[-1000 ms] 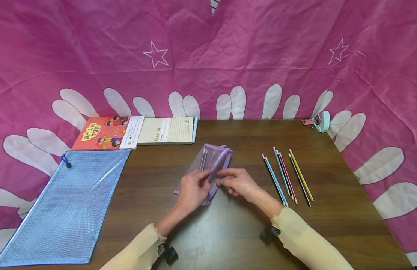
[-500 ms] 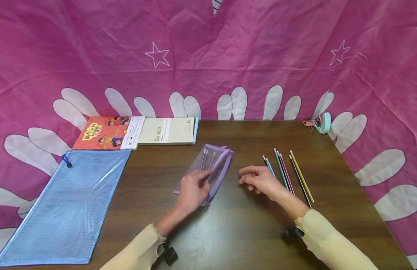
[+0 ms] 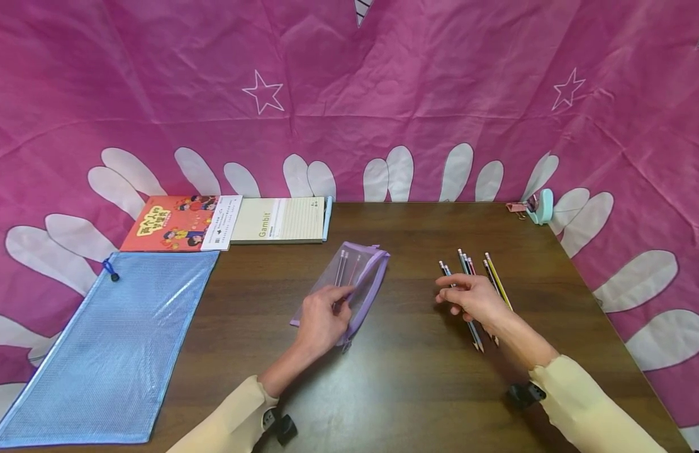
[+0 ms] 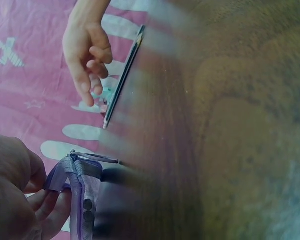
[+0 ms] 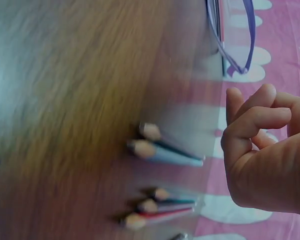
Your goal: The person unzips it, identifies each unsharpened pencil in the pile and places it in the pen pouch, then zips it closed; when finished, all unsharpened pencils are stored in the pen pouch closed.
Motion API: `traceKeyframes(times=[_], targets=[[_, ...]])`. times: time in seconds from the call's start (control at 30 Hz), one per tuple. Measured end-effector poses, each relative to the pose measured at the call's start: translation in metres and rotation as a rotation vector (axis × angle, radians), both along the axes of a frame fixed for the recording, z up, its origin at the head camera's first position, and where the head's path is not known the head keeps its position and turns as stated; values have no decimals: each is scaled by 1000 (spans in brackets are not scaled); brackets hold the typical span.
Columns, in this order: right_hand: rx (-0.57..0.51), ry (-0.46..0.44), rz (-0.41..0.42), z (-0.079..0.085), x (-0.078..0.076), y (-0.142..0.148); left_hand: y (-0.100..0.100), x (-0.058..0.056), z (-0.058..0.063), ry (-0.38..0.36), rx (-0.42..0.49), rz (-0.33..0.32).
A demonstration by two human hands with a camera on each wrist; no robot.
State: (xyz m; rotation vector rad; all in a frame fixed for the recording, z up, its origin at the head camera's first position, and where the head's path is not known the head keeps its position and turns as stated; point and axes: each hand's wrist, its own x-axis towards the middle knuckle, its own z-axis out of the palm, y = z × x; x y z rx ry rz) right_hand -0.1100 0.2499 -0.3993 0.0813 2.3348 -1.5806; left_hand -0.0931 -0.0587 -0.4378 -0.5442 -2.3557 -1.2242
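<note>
A purple-edged mesh pencil pouch (image 3: 367, 292) lies on the brown table with a few pencils visible inside. My left hand (image 3: 324, 316) pinches the near side of its open mouth between thumb and fingers; the left wrist view shows the zipper edge (image 4: 77, 200) by those fingers. My right hand (image 3: 478, 301) hovers over the loose pencils with relaxed, bent fingers and nothing in its grasp. Those pencils lie in small groups: a blue pencil (image 5: 172, 155) beside a dark one, a red pencil (image 5: 162, 215) with others, and a yellow pencil (image 3: 498, 281) beside a black one. The hand partly hides them in the head view.
On the left lies a blue mesh zip bag (image 3: 108, 346). Behind it are a red picture book (image 3: 168, 223) and a cream notebook (image 3: 281, 220). A mint-coloured item (image 3: 544, 206) and a pink binder clip (image 3: 516, 206) sit at the far right corner, before a pink curtain.
My right hand has left the pouch and moved right, to above the loose pencils. The left hand keeps holding the pouch in the same place.
</note>
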Motion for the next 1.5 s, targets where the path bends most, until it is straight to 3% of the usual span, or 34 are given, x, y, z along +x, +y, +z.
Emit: traceKeyframes(times=[0.43,0.73,1.23,1.5], targets=[[27,14,-87,6,3,28,-1,0,0,12,-2,-1],[84,48,-144,5,13,50,-2,2,-2,1,-5,-3],[346,166,-191,-1,12,79,-3,0,-1,2,-10,-2],[517,238,-153,-5,9,87,-3,0,0,4,-4,-10]])
